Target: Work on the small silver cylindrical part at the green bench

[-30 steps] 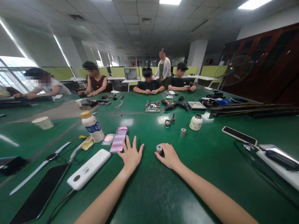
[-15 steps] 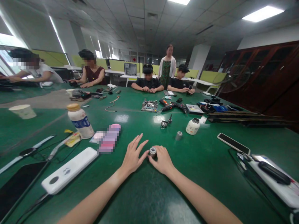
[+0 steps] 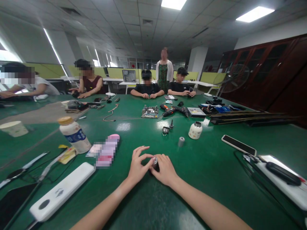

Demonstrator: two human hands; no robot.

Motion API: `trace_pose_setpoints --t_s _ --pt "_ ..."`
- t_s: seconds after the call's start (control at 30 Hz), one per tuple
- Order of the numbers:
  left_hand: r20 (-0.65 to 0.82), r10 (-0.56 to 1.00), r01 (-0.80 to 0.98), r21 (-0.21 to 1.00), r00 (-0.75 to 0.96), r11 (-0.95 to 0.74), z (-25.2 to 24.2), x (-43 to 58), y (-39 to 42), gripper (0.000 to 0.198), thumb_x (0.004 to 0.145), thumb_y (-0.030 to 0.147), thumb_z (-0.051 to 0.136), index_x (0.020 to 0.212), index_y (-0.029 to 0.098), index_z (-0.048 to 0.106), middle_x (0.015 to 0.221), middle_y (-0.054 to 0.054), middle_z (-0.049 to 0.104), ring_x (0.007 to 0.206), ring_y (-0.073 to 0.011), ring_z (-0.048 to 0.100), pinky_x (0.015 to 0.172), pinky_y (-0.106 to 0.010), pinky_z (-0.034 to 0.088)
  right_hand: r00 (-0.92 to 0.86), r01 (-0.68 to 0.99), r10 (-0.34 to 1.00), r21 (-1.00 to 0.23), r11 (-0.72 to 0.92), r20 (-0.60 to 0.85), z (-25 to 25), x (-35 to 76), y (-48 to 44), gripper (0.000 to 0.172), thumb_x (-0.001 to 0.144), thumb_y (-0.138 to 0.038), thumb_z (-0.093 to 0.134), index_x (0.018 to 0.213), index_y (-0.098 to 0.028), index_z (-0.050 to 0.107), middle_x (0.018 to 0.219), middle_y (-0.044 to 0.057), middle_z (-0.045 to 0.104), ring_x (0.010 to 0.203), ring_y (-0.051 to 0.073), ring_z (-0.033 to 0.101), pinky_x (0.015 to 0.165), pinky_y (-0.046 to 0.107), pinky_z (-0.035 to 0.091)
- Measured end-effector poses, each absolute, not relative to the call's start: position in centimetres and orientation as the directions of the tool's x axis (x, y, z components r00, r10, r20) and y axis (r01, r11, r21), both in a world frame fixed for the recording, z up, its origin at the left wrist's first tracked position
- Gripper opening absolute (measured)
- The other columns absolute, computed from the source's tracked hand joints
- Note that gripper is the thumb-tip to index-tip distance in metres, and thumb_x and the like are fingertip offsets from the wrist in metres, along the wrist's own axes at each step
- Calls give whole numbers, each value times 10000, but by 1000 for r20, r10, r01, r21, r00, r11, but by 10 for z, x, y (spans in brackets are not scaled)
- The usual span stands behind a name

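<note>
A small silver metal cylinder stands upright at the middle of the green table, between my two hands. My right hand is closed around its right side, thumb at the near side. From the left, the thumb and index finger of my left hand pinch at its top, partly covering it, while the other fingers stretch out. Another small silver cylinder stands farther back. Behind it are a metal cup with a ring and a dark stopper-like piece. A white bottle with a face print is to their right.
To the left are a milk bottle, a long white device with a cable, and a paper cup. A phone lies right. Farther back are a circuit board and power drills. Several people sit around the table; one stands.
My left index finger and thumb have come in over the top of the cylinder. My right hand keeps its grip. The whole view has shifted slightly.
</note>
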State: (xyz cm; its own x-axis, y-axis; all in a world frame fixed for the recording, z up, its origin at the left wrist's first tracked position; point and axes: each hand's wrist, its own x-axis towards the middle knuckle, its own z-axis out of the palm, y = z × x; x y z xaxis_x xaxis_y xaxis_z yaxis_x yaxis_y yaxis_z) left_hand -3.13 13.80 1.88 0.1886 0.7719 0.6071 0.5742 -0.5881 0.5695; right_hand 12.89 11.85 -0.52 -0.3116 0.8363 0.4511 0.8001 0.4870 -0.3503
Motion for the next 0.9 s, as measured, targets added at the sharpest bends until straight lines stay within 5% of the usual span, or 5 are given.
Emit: trace_pose_setpoints --t_s 0.13,0.33,0.6,0.9 --pt "640 764 656 540 87 -527 22 -42 148 179 859 366 604 902 289 760 1106 -53 637 1103 -265 483 980 -478 404 -293 800 848 -373 471 442 -4 129 118 298 849 -354 588 1078 -164 565 983 81 637 906 231 547 800 348 397" --pt "461 887 835 477 29 -275 -3 -62 158 127 789 377 680 766 311 786 1137 -89 644 1148 -396 413 870 -614 386 -268 800 859 -397 451 435 -4 128 116 274 833 -353 612 1040 -179 570 990 74 642 908 235 550 804 355 399" --pt "584 790 606 563 189 -561 20 -36 136 195 879 371 566 927 274 728 953 -28 730 1098 -271 541 962 -464 391 -276 798 846 -382 466 455 -6 128 117 254 829 -323 612 1037 -184 570 956 61 639 891 226 552 786 345 398" --pt "469 857 537 676 215 -505 10 -26 127 233 899 391 520 977 254 692 994 -25 729 941 -221 630 850 -365 476 -293 781 848 -402 478 441 -6 128 118 247 823 -274 584 1050 -179 567 975 65 636 910 223 546 800 346 397"
